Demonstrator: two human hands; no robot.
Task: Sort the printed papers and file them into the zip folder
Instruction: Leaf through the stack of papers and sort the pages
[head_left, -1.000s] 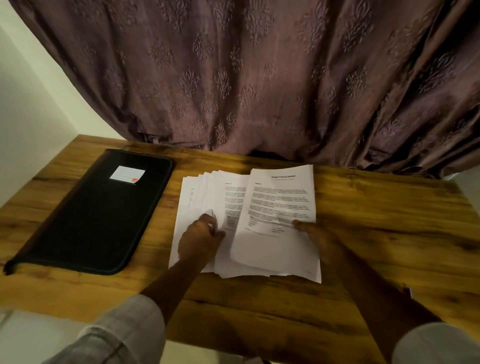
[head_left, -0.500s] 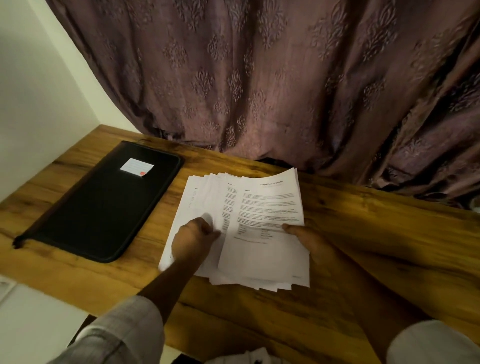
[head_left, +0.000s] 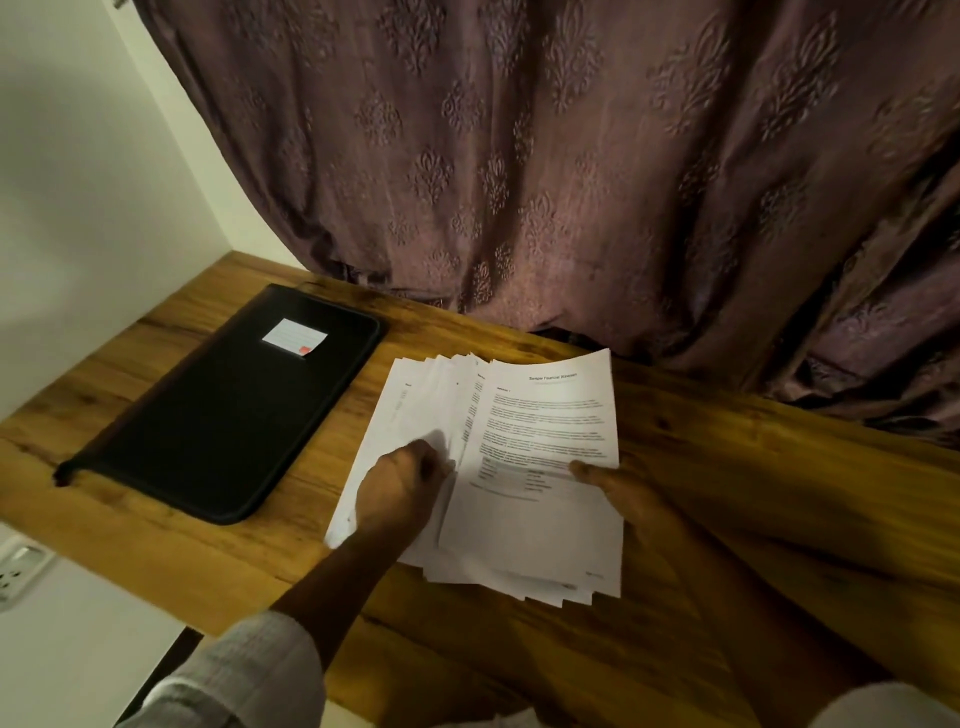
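A fanned stack of printed papers (head_left: 540, 415) lies on the wooden table (head_left: 753, 519), its top sheet showing text and a small table. My left hand (head_left: 400, 488) sits on the left part of the fan with its fingers curled onto the sheets. My right hand (head_left: 623, 493) pinches the right edge of the top sheets, thumb on top. A black zip folder (head_left: 223, 415) with a white label (head_left: 294, 336) lies zipped and flat to the left of the papers, apart from both hands.
A purple patterned curtain (head_left: 571, 182) hangs along the table's far edge. A white wall (head_left: 93, 182) borders the left side, with a wall socket (head_left: 15, 571) below the table's left corner. Bare wood shows to the right of the papers.
The camera has swung so the scene sits further right and lower in view. The fanned sheets have closed up under the top page. Both hands stay on the papers.
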